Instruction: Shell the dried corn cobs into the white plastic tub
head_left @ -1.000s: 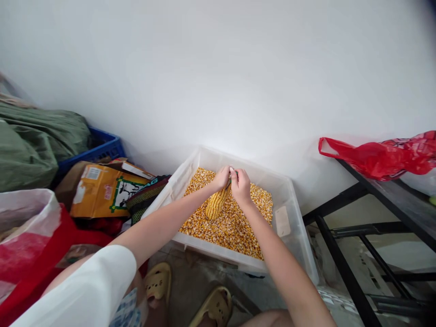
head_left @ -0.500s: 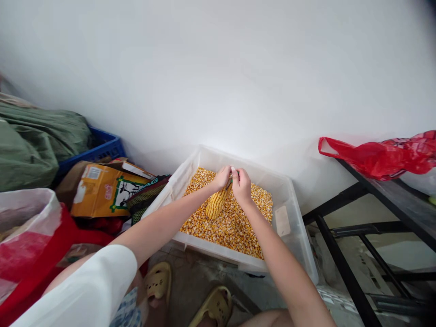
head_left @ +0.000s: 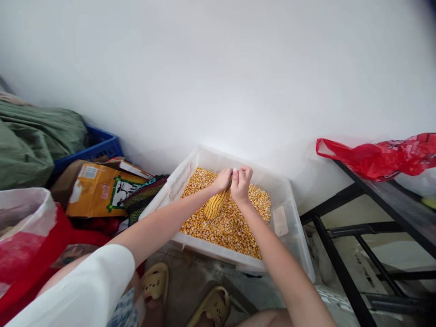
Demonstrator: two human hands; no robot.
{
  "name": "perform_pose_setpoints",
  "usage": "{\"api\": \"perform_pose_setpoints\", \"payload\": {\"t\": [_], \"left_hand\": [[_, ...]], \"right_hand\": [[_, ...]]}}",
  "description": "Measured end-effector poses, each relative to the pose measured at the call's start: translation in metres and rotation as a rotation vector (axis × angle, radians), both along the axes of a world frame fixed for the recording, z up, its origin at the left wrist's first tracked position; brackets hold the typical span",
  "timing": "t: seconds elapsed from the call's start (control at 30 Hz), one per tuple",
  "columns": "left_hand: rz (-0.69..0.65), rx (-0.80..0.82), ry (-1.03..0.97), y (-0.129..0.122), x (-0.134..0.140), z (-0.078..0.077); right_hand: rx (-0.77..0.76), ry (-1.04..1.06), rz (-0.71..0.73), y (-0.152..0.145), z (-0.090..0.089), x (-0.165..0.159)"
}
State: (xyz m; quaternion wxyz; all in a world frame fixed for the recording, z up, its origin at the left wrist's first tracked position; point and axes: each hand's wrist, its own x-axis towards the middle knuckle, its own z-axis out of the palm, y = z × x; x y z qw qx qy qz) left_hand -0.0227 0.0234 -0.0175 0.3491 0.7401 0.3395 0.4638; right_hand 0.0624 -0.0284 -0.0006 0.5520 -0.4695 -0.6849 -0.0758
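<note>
A yellow corn cob stands tilted in a clear plastic bin that holds a bed of loose corn kernels. My left hand grips the cob's upper end. My right hand is closed against the same end, right beside the left; a small green object showed in it in the earlier frames and is hidden now. Both hands sit over the far middle of the bin. The cob's lower tip rests in the kernels.
Left of the bin lie an orange cardboard box, a blue crate, green cloth and a red and white bag. A black metal rack with a red plastic bag stands at right. Yellow sandals show below.
My right hand has shifted slightly up along the cob's top end and its fingers have curled over. The cob and left hand stay almost where they were.
</note>
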Motion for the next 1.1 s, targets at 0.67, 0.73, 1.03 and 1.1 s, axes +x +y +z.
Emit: {"api": "perform_pose_setpoints", "payload": {"t": [0.67, 0.73, 1.03, 1.1], "left_hand": [[0.111, -0.043, -0.090, 0.002, 0.001, -0.006], [0.133, -0.037, -0.070, 0.001, 0.000, -0.007], [0.156, -0.033, -0.085, -0.002, 0.000, -0.008], [0.160, -0.031, -0.091, -0.003, 0.000, -0.007]], "right_hand": [[-0.090, 0.103, 0.142, 0.014, -0.003, -0.009], [-0.093, 0.113, 0.125, 0.014, -0.003, -0.013], [-0.088, 0.146, -0.007, 0.010, -0.004, -0.020], [-0.090, 0.157, -0.013, 0.010, -0.005, -0.021]]}}
